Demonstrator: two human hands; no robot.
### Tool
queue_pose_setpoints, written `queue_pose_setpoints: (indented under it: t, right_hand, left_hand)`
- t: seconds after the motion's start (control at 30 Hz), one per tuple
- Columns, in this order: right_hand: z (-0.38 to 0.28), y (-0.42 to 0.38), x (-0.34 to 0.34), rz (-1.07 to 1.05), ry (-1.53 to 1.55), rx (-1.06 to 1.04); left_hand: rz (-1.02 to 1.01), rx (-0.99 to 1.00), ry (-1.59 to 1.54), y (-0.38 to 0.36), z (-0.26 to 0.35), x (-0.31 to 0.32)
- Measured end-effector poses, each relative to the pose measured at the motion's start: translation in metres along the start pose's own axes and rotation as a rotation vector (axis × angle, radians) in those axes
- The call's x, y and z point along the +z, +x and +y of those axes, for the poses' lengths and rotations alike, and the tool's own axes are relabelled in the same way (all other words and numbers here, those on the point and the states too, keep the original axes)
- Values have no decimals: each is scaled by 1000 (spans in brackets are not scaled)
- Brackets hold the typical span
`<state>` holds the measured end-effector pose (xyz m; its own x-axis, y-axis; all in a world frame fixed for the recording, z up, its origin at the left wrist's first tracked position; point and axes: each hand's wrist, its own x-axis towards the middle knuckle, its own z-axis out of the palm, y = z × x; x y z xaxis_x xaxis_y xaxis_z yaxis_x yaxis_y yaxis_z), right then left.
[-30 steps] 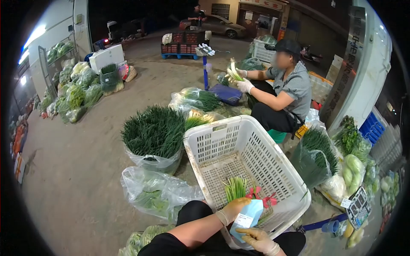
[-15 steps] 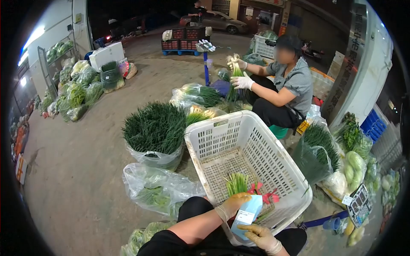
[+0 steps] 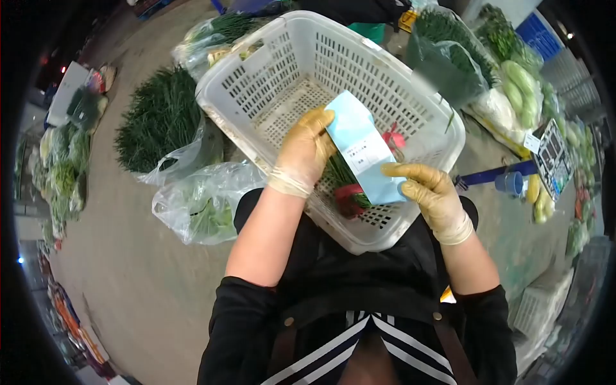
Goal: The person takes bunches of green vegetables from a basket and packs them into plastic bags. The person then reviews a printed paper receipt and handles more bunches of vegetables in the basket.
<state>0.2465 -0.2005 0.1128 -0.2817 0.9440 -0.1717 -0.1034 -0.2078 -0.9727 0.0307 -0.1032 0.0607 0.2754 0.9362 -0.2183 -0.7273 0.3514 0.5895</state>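
Observation:
A strip of light blue label paper [image 3: 375,183] with a white printed label [image 3: 366,154] slants across the near part of the white plastic crate [image 3: 436,131]. Gloved, my left hand [image 3: 305,144] pinches the strip's upper left edge. At the lower right end, my right hand [image 3: 431,196], also gloved, grips it between thumb and fingers. Below the strip, partly hidden, lies a bunch of green stalks [image 3: 340,170] with a red band [image 3: 350,199]. More red band material [image 3: 393,138] shows beyond the strip, inside the crate.
Left of the crate stand a large bundle of dark green chives [image 3: 160,122] and a clear plastic bag of greens [image 3: 208,208]. Bagged chives [image 3: 449,54] and pale vegetables [image 3: 521,86] sit at right, near a scale display [image 3: 552,160] on a blue post [image 3: 494,174].
The view has tilted down toward my lap, so the co-worker's face and the street have left the picture. Both hands still hold the blue strip, now turned to slant down to the right.

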Motion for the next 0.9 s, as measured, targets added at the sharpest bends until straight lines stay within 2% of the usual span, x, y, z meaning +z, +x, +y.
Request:
queue_pose_setpoints:
  t: [0.13,0.2,0.23,0.27,0.33,0.37,0.4,0.43,0.47,0.5,0.57,0.6,0.63,0.67,0.7,0.73,0.8,0.87,0.9]
  right_hand:
    - [3,7,-19,-45,-6,-4]
    - [10,16,-32,-212,-20,-75]
    - [18,21,-42,-292,-1,-34]
    - [24,26,-46,-291,5,-30]
    - [40,38,-51,-243,317,111]
    - [53,50,-57,-256,367,163]
    - [69,56,-61,-253,379,169]
    - [86,61,-66,-253,493,260]
    - [90,67,-66,-253,606,344]
    - [91,68,-63,-269,598,421]
    - [98,68,-53,-56,646,323]
    - [96,71,-55,-108,646,83]
    - [87,74,-60,-108,693,70]
    - [80,77,-67,-109,737,56]
    - [83,80,-78,-26,619,-5]
    - [85,81,-86,-11,625,-9]
    - [90,82,-97,56,666,-33]
    - [79,75,-99,83,678,-56]
    - [73,72,-99,75,735,-71]
  left_hand:
    - [-33,-20,-84,29,-1,1]
    - [-8,-40,-127,36,-8,0]
    - [-4,-48,-126,38,-12,-5]
    - [-6,-74,-168,41,-17,-12]
    - [61,-122,-182,46,-28,-33]
    - [72,-129,-177,41,-26,-31]
    - [-34,-111,15,34,-24,-28]
    - [-147,-94,209,27,-20,-22]
    - [-125,-101,369,19,-18,-18]
    - [-235,-121,470,17,-18,-21]
    - [-434,-119,612,10,-27,-17]
    - [-522,-73,761,8,-34,-14]
    - [-614,-18,906,7,-41,-9]
    - [-652,-53,902,2,-46,2]
    - [-712,31,1032,2,-50,10]
    - [-772,118,1158,3,-54,15]
    - [-798,117,1258,8,-62,16]
    - [-766,316,1351,12,-70,11]
    - [-708,214,1312,10,-71,8]
